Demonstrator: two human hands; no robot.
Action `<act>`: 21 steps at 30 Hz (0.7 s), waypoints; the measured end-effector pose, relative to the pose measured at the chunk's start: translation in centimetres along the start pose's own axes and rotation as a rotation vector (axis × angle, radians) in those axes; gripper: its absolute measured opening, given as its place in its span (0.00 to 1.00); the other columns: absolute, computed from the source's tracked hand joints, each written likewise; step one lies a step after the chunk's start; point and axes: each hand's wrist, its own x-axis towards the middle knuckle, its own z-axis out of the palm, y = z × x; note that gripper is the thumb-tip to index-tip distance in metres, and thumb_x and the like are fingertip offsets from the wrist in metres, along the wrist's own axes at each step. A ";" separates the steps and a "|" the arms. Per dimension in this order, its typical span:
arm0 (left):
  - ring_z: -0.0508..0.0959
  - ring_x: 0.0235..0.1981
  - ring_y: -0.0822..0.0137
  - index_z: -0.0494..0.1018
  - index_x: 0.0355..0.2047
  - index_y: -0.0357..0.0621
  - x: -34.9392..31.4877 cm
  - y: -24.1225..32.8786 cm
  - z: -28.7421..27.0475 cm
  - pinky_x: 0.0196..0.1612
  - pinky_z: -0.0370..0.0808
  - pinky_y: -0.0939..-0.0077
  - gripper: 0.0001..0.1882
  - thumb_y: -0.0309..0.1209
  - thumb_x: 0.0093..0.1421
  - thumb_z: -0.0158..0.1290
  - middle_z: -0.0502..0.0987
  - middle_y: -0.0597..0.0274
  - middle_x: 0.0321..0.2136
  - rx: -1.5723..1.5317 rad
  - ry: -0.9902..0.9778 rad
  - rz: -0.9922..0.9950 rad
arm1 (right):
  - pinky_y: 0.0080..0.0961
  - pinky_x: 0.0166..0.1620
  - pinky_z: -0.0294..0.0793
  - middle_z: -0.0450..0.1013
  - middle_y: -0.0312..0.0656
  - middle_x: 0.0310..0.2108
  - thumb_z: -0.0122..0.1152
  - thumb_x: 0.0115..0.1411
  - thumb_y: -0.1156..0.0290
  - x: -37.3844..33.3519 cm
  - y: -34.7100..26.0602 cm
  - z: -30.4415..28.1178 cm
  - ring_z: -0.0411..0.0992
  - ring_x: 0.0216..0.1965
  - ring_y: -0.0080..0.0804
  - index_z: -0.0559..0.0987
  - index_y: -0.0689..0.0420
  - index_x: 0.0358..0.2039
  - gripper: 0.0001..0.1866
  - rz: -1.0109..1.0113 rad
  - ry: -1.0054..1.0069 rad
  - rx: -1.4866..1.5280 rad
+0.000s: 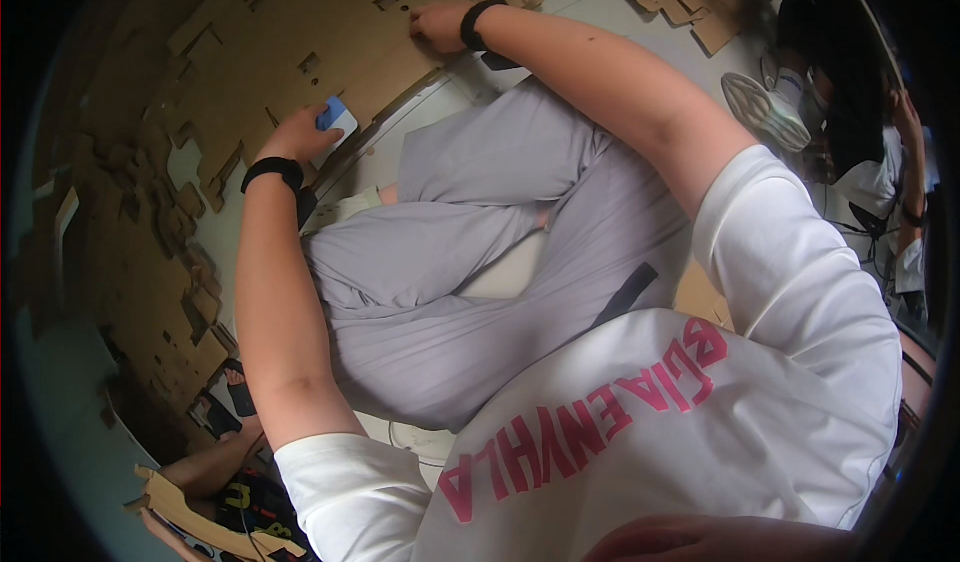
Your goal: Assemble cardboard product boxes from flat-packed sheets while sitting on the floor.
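A large brown cardboard sheet (340, 22) with cut-out slots and a ragged outline lies in front of my crossed legs. My left hand (292, 137) is closed on a small blue-and-white block (339, 120), at the sheet's near edge; its exact kind does not show. Farther off to the right, my right hand (440, 27) rests on the same sheet beside a small round hole. Its fingers are curled together, and whatever may be between them is hidden. Each wrist wears a black band.
Stacked, jagged cardboard pieces (140, 222) fill the left side. More cut cardboard (690, 2) lies at the far right on the pale floor. Another person's shoe (765, 110) and arm are at the right; someone else sits at lower left beside a cardboard piece (200, 522).
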 end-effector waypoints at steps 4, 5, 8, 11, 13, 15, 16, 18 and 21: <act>0.75 0.58 0.49 0.68 0.63 0.39 0.1 -0.2 0.1 0.62 0.70 0.64 0.38 0.44 0.55 0.61 0.74 0.43 0.58 0.001 0.003 0.026 | 0.38 0.62 0.69 0.67 0.34 0.62 0.50 0.63 0.69 -0.2 -0.6 -0.1 0.66 0.62 0.40 0.78 0.49 0.57 0.22 0.019 0.000 -0.059; 0.75 0.58 0.49 0.68 0.63 0.39 0.1 -0.3 0.2 0.62 0.70 0.64 0.37 0.44 0.55 0.60 0.73 0.43 0.58 0.000 -0.004 -0.003 | 0.39 0.62 0.70 0.67 0.34 0.62 0.50 0.62 0.69 -0.1 -0.9 -0.1 0.66 0.61 0.40 0.78 0.48 0.58 0.23 0.034 -0.021 -0.084; 0.75 0.58 0.49 0.69 0.62 0.39 0.1 -0.3 0.1 0.62 0.70 0.64 0.37 0.44 0.55 0.60 0.74 0.43 0.58 -0.007 -0.003 -0.012 | 0.41 0.61 0.71 0.67 0.33 0.63 0.51 0.62 0.69 0.2 -1.4 -0.1 0.66 0.62 0.40 0.77 0.46 0.58 0.23 0.042 -0.029 -0.196; 0.76 0.57 0.48 0.69 0.62 0.39 0.1 -0.2 0.0 0.62 0.70 0.64 0.37 0.44 0.55 0.61 0.75 0.43 0.57 -0.033 -0.015 -0.016 | 0.40 0.59 0.72 0.70 0.35 0.61 0.52 0.62 0.67 1.0 -1.0 -0.3 0.69 0.60 0.40 0.79 0.45 0.56 0.21 0.150 -0.077 -0.126; 0.75 0.59 0.49 0.68 0.63 0.39 0.1 -0.2 -0.2 0.62 0.69 0.64 0.37 0.44 0.56 0.60 0.74 0.43 0.57 -0.037 -0.023 -0.005 | 0.40 0.57 0.73 0.74 0.37 0.57 0.54 0.62 0.66 1.4 0.0 -0.5 0.72 0.57 0.42 0.80 0.45 0.54 0.20 0.076 -0.034 -0.056; 0.74 0.60 0.51 0.66 0.64 0.39 0.2 -0.3 -0.3 0.63 0.68 0.63 0.37 0.44 0.57 0.60 0.74 0.42 0.58 -0.039 -0.039 -0.012 | 0.40 0.55 0.75 0.77 0.39 0.54 0.56 0.61 0.65 2.2 1.0 -1.0 0.75 0.54 0.44 0.81 0.45 0.53 0.19 -0.005 0.008 0.010; 0.74 0.59 0.50 0.67 0.63 0.39 0.2 -0.3 -0.3 0.63 0.69 0.63 0.37 0.44 0.57 0.61 0.74 0.42 0.57 -0.054 -0.034 0.001 | 0.40 0.52 0.76 0.78 0.40 0.50 0.58 0.60 0.65 2.7 1.4 -1.3 0.76 0.50 0.47 0.82 0.45 0.51 0.18 -0.030 -0.026 -0.021; 0.75 0.59 0.50 0.68 0.63 0.40 0.3 -0.4 -0.2 0.62 0.69 0.63 0.36 0.44 0.57 0.61 0.75 0.42 0.57 -0.068 -0.033 0.009 | 0.44 0.50 0.77 0.80 0.43 0.45 0.64 0.56 0.60 3.7 1.8 -1.9 0.77 0.49 0.48 0.83 0.50 0.45 0.16 -0.029 0.002 0.023; 0.76 0.57 0.49 0.70 0.61 0.40 0.4 -0.5 -0.2 0.61 0.70 0.62 0.35 0.45 0.57 0.61 0.76 0.43 0.55 -0.049 -0.004 -0.024 | 0.44 0.44 0.77 0.81 0.48 0.34 0.62 0.55 0.66 5.2 1.7 -3.1 0.79 0.41 0.48 0.84 0.51 0.32 0.07 -0.153 0.122 -0.079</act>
